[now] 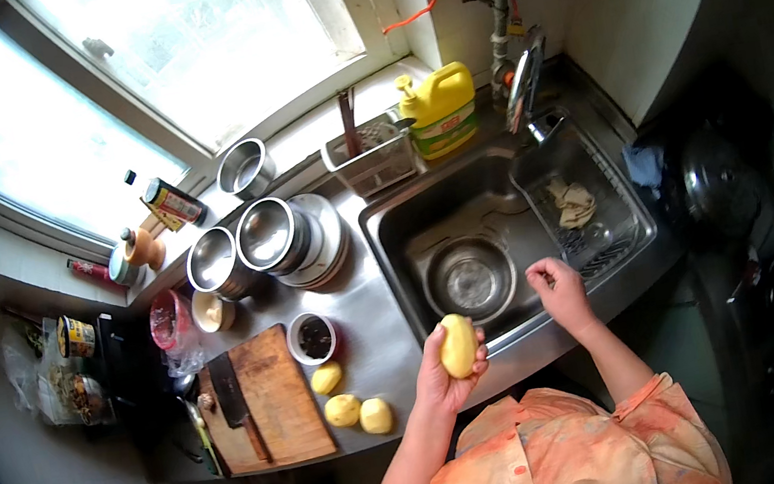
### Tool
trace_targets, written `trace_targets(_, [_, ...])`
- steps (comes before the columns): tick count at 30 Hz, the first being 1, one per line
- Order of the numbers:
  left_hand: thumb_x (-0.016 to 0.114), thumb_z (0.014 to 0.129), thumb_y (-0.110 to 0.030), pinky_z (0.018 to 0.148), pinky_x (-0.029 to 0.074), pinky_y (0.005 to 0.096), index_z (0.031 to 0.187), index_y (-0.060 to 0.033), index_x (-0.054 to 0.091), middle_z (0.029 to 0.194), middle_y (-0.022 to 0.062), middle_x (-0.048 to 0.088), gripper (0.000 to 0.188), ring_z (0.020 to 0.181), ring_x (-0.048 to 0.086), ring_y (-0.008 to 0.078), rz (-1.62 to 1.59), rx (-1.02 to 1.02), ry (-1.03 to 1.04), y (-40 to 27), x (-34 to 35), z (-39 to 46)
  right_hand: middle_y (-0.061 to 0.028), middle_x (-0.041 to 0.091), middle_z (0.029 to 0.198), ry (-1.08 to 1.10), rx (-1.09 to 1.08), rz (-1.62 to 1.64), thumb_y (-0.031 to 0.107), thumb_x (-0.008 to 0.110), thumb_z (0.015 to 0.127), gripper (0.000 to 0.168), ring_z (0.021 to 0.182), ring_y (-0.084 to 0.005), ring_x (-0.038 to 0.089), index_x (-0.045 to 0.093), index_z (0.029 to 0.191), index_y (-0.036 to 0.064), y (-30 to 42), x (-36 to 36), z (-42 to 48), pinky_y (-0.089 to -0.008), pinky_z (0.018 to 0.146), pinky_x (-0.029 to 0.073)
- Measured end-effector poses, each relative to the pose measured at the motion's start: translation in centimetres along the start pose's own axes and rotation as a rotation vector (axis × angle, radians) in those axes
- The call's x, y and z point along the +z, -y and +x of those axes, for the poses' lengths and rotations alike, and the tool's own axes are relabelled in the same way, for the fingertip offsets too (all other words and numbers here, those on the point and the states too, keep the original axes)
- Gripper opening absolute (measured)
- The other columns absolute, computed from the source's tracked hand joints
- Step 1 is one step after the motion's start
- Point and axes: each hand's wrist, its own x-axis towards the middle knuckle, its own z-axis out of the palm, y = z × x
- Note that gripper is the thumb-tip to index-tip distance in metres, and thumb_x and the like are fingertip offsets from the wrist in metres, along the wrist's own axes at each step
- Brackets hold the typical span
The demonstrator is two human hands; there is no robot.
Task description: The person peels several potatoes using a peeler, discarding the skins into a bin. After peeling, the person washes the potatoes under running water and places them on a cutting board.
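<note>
A peeled potato (458,346) rests in my left hand (441,378), with the fingers wrapped around it near the front edge of the sink. My right hand (563,292) is raised over the sink's front rim with its fingers curled; whether something small is between them cannot be made out. Below and beyond the hands is the stainless-steel sink (394,241), with a round metal basin (470,280) standing in it. Three peeled potatoes, among them a rounded one (376,416), lie on the steel counter to the left, beside a wooden cutting board (277,388).
A cleaver (230,392) lies on the board. Behind it stand a white bowl with dark contents (314,338), metal bowls (267,234) and stacked plates (326,240). A yellow detergent jug (442,111) is behind the sink, left of the faucet (526,87). A wire rack (602,208) holds a cloth (573,202).
</note>
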Motion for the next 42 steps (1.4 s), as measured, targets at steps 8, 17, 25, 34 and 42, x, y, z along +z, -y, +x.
trace_targets(8, [0.06,0.088,-0.039,0.06,0.048,0.0309,0.111,-0.0106,0.054,0.097,0.0128,0.056,0.037,0.077,0.055,0.0229,0.006,0.045,-0.058,2.0,9.2,11.4,-0.0094,0.062,0.099,-0.313,-0.333,-0.145,0.013,0.062,0.088,0.016,0.086,-0.0295,0.062,0.061,0.102,0.006,-4.8,-6.1,16.9,-0.0389,0.079,0.049])
trace_targets(17, [0.062,0.088,-0.043,0.062,0.05,0.0307,0.106,-0.0036,0.052,0.093,0.0125,0.057,0.044,0.077,0.057,0.023,0.022,0.134,-0.218,-0.7,12.9,17.8,-0.0104,0.064,0.111,0.034,-0.124,-0.272,0.02,0.061,0.089,0.019,0.107,-0.0328,0.056,0.063,0.105,0.01,-7.7,-2.2,25.3,-0.0431,0.088,0.047])
trace_targets(25, [0.064,0.086,-0.045,0.06,0.05,0.0291,0.103,-0.0019,0.053,0.092,0.0126,0.057,0.048,0.077,0.058,0.0221,0.009,0.188,-0.229,-2.4,15.1,20.2,-0.0075,0.06,0.103,-0.416,-0.225,-0.133,0.018,0.06,0.089,0.014,0.099,-0.0312,0.057,0.061,0.101,0.011,-6.9,-4.1,26.6,-0.0415,0.084,0.046])
trace_targets(34, [0.07,0.083,-0.048,0.059,0.049,0.0301,0.105,-0.0073,0.051,0.089,0.0104,0.057,0.05,0.076,0.058,0.0221,0.009,0.14,-0.224,-1.4,16.3,22.6,-0.0177,0.055,0.107,-0.16,-0.12,-0.539,0.019,0.06,0.09,0.017,0.09,-0.0409,0.059,0.062,0.087,0.003,-10.0,-6.0,27.8,-0.0505,0.076,0.048])
trace_targets(42, [0.066,0.084,-0.051,0.059,0.049,0.0303,0.099,-0.0133,0.056,0.083,0.0075,0.058,0.042,0.074,0.058,0.0213,0.033,0.142,-0.207,-1.3,17.8,24.1,-0.0226,0.054,0.099,-0.091,-0.212,-0.48,0.015,0.061,0.089,0.02,0.088,-0.0438,0.058,0.059,0.083,-0.003,-10.8,-6.4,28.2,-0.0508,0.074,0.046])
